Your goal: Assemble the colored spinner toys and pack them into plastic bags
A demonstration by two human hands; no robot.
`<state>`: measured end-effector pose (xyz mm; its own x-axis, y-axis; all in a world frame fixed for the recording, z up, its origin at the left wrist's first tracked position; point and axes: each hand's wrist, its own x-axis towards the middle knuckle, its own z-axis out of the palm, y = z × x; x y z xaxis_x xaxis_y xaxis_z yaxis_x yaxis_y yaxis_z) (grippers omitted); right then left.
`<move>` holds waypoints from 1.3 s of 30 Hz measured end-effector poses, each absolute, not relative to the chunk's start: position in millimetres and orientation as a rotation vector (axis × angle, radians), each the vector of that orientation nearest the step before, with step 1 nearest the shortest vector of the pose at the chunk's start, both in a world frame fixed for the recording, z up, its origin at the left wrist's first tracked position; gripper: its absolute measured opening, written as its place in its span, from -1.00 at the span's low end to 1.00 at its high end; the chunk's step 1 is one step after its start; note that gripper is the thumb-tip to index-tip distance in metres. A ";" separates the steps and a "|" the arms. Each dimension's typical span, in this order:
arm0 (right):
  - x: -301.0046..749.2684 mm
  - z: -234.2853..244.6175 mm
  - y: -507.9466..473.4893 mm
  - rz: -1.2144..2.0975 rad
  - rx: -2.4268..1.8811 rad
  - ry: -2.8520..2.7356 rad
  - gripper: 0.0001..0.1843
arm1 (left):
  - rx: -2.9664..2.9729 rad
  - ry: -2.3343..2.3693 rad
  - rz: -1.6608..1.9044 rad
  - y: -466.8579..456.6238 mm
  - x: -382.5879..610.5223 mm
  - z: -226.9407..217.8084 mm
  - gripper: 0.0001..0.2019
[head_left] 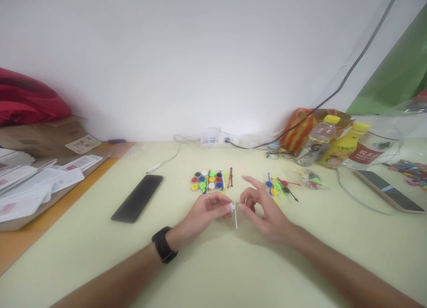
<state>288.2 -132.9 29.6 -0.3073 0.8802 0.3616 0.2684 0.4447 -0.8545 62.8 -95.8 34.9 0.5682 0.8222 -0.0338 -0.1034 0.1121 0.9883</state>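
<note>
My left hand (208, 210), with a black watch on its wrist, pinches a thin white plastic stick (235, 214) over the pale yellow table. My right hand (262, 208) hovers just right of the stick, thumb and forefinger close to its top, the other fingers spread. Just beyond the hands lies a block of small coloured round caps (207, 182) with several coloured sticks beside it. More loose coloured sticks and discs (280, 188) lie to the right of that.
A black phone (137, 198) lies left of the hands. Stacked white packets (30, 183) sit on cardboard at the far left. Bottles (320, 146), a clear bag and another phone (388, 190) crowd the right. A power strip (215, 139) lies against the wall.
</note>
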 end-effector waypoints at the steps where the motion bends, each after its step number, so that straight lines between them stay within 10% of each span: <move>1: 289.1 29.7 -132.7 0.853 -1.002 -1.814 -0.55 | 1.281 0.710 0.774 -95.7 62.7 34.1 -0.70; 3: 291.2 32.5 -131.5 0.918 -1.075 -1.851 -0.71 | 1.286 0.712 0.769 -95.6 62.4 33.0 -0.71; 8: 293.4 43.6 -128.2 1.230 -1.079 -1.891 -0.30 | 1.320 0.689 0.736 -96.5 61.6 34.6 -0.74; 18: 285.9 42.8 -129.5 1.183 -1.001 -1.812 -0.74 | 1.328 0.678 0.736 -97.0 62.5 36.4 -0.73; 39: 291.4 33.7 -130.9 0.836 -1.035 -2.103 -0.82 | 1.332 0.719 0.716 -96.7 64.2 36.5 -0.71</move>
<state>291.4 -130.9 33.7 -0.4840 0.8347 0.2626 0.4268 0.4872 -0.7619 64.2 -96.7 36.5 0.5943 0.8026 -0.0517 -0.0484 0.0998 0.9938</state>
